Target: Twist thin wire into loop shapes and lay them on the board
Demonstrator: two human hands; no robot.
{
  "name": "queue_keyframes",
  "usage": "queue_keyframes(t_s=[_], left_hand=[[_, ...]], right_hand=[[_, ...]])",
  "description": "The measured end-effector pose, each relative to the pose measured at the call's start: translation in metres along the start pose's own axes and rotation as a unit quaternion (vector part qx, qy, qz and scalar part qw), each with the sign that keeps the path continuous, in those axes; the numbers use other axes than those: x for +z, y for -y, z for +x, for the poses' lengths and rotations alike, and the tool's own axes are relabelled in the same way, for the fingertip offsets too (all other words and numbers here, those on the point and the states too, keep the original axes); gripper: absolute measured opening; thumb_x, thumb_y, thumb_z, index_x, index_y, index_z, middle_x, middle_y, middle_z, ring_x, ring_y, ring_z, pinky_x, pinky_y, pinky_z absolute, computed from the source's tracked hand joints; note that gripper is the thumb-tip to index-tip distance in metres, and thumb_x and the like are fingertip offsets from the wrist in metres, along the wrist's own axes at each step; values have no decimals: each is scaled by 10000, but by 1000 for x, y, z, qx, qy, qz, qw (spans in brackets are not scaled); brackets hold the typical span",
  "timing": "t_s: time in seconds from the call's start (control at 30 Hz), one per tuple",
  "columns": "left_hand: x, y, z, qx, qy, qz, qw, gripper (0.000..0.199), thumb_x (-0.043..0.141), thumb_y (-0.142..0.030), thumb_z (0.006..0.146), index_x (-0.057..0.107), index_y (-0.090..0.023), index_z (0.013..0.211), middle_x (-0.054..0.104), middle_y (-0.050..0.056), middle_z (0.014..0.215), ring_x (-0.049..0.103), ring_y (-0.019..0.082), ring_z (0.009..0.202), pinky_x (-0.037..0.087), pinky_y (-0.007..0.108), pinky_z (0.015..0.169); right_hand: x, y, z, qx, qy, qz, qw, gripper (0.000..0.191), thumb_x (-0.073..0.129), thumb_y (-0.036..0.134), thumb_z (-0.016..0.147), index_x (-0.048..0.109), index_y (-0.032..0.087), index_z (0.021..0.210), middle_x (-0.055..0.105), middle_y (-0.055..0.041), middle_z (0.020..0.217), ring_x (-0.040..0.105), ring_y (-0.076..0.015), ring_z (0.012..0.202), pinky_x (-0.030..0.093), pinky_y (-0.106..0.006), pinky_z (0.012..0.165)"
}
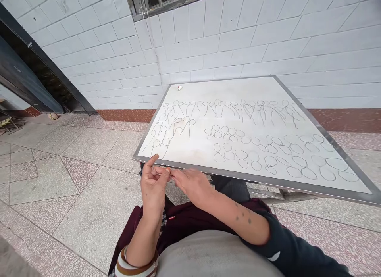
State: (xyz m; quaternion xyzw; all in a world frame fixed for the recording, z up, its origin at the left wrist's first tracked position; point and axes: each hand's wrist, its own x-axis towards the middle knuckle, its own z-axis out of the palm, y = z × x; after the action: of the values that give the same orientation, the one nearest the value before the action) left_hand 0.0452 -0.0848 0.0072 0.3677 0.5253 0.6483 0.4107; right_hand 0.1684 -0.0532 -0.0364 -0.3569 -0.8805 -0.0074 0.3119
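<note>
My left hand (154, 185) and my right hand (195, 185) meet at the table's near left edge. Between their pinched fingertips is a thin wire (162, 164), part of which curves above the left fingers; the rest is hidden. The left index finger points up, apart from the pinch. On the white table (190, 150) lie several thin wire loops with long tails (222, 104), in a row at the back and a cluster at the left. Several wire pieces bent into double loops (242, 160) cover the front right.
A small white and red object (179, 87) sits at the table's back left corner. The table has a grey metal rim (238, 176) and stands by a white tiled wall (202, 50). A dark door (29, 66) stands at the left, above a speckled stone floor (80, 181).
</note>
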Motion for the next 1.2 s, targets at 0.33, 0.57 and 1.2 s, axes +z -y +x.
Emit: queue_keyframes(t_s=[0.33,0.57,1.2], left_hand=[[2,3,-1,-3,-16,4,1000,488,709,-197,726,560,-179,1190,558,-69,622,543,78,607,466,228,694],[3,3,-3,-8,-16,13,1000,479,708,-195,723,561,-179,1178,562,-66,623,549,86,615,471,221,666],[-1,-3,-5,0,-32,25,999,459,707,-188,706,582,-174,1147,575,-63,629,553,82,576,474,230,667]], right_hand=[[-6,-3,-1,52,73,109,990,121,477,116,903,558,203,923,638,56,639,561,-104,574,293,-229,518],[-9,-3,-1,74,84,137,984,118,439,174,945,550,189,982,649,42,637,564,-110,554,296,-225,512],[1,-5,-10,62,28,184,981,155,432,153,946,563,187,1023,702,-20,845,645,-131,776,461,-229,656]])
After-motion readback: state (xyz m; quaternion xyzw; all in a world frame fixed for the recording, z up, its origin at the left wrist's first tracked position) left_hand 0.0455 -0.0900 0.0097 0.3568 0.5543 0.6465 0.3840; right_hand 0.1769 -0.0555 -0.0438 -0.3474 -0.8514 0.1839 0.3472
